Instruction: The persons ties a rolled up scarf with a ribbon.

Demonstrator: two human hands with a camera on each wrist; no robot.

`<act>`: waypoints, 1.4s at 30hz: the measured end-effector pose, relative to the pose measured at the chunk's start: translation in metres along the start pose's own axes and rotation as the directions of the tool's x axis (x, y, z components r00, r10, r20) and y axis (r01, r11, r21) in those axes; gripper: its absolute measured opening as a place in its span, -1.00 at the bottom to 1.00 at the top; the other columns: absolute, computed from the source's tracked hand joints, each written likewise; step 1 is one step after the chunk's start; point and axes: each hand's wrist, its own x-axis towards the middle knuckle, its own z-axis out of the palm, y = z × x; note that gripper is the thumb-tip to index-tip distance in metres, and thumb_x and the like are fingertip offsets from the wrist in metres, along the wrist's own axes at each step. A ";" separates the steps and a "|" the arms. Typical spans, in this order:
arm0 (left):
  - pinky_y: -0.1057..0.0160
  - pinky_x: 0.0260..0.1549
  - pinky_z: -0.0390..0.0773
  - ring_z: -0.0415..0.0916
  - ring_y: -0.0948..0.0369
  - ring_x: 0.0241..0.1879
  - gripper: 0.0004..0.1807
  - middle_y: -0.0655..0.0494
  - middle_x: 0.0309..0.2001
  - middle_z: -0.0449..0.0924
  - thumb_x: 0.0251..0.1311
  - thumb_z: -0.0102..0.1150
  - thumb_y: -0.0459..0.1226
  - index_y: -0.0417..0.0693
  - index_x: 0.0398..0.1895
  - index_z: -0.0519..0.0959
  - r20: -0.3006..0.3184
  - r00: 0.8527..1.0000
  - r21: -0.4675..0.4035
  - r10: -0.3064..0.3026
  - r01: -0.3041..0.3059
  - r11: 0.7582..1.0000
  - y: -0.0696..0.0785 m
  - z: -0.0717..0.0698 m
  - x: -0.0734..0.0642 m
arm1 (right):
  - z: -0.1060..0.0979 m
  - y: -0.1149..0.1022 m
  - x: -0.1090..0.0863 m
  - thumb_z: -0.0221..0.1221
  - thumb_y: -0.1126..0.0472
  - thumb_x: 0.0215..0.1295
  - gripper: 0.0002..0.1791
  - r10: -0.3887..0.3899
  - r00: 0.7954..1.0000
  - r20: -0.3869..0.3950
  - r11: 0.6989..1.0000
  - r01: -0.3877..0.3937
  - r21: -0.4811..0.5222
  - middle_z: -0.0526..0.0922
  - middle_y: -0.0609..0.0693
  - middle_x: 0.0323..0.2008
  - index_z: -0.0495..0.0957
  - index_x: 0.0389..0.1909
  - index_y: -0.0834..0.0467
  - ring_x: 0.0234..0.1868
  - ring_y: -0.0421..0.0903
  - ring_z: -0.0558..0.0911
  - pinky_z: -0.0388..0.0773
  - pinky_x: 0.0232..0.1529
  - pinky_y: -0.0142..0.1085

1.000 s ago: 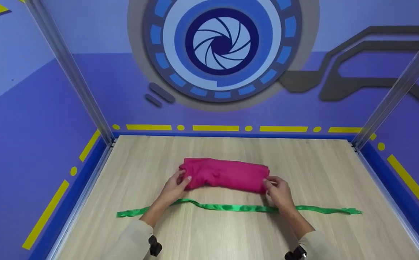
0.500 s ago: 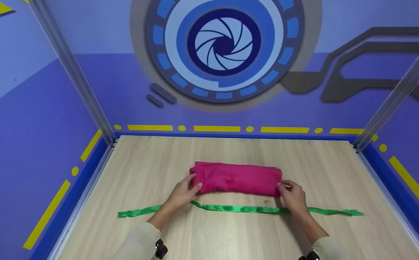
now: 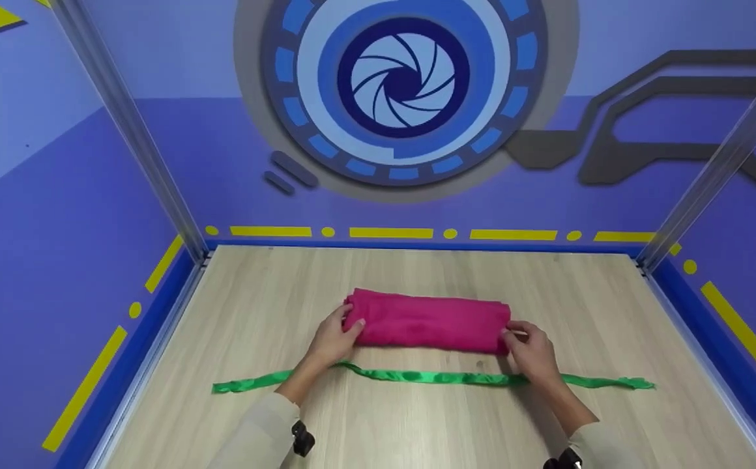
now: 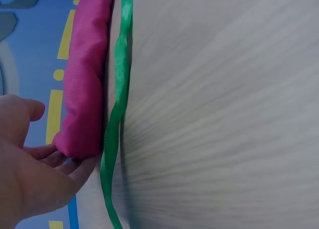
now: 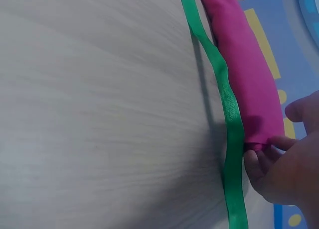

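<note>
A bright pink cloth (image 3: pixel 430 322), folded into a long, thick bundle, lies crosswise on the wooden table. At its left end is my left hand (image 3: pixel 334 339); in the left wrist view the fingers (image 4: pixel 79 169) touch the end, while the thumb is raised apart from the cloth. My right hand (image 3: pixel 534 352) touches the opposite end with its fingertips, its thumb also held off in the right wrist view. Nearer to me, a green ribbon (image 3: pixel 430 376) stretches across the table, passing below both wrists, which hide parts of it.
The light wooden table (image 3: pixel 404 423) is bounded by blue-purple printed panels at the back and sides. Metal posts (image 3: pixel 137 143) stand at the back corners. Each beige sleeve (image 3: pixel 257 430) has a small black device near the cuff.
The pink cloth has shifted to the right with both hands at its ends, then stayed nearly in place. Its front edge looks straighter now. The ribbon lies as before.
</note>
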 end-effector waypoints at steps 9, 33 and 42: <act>-0.15 0.37 0.40 0.42 -0.21 0.36 -0.32 -0.32 0.37 0.38 0.49 0.21 -0.21 -0.34 0.54 0.28 -0.103 0.993 0.125 -0.051 0.064 0.990 0.016 0.007 0.025 | -0.004 -0.002 0.018 0.18 0.12 0.56 -0.47 0.037 0.999 -0.028 0.996 -0.039 -0.076 0.57 0.42 0.13 0.42 0.27 0.47 0.19 0.29 0.57 0.50 0.23 0.15; -0.11 0.23 0.53 0.49 -0.18 0.23 -0.53 -0.18 0.15 0.60 0.39 0.33 -0.21 -0.25 0.27 0.58 -0.071 0.997 0.359 0.020 0.007 0.933 -0.014 0.015 0.056 | 0.010 0.000 0.046 0.25 0.15 0.47 -0.57 0.047 0.995 0.082 0.959 -0.022 -0.282 0.63 0.26 -0.19 0.51 0.02 0.50 -0.14 0.09 0.58 0.59 -0.07 -0.02; -0.12 0.18 0.57 0.55 -0.18 0.17 -0.56 -0.17 0.07 0.61 0.38 0.38 -0.21 -0.25 0.22 0.61 -0.085 0.996 0.345 -0.016 0.045 0.938 -0.013 0.015 0.051 | 0.013 0.002 0.046 0.25 0.15 0.45 -0.60 0.023 0.997 0.076 0.957 0.000 -0.291 0.63 0.21 -0.24 0.54 -0.03 0.47 -0.20 0.06 0.56 0.58 -0.11 -0.02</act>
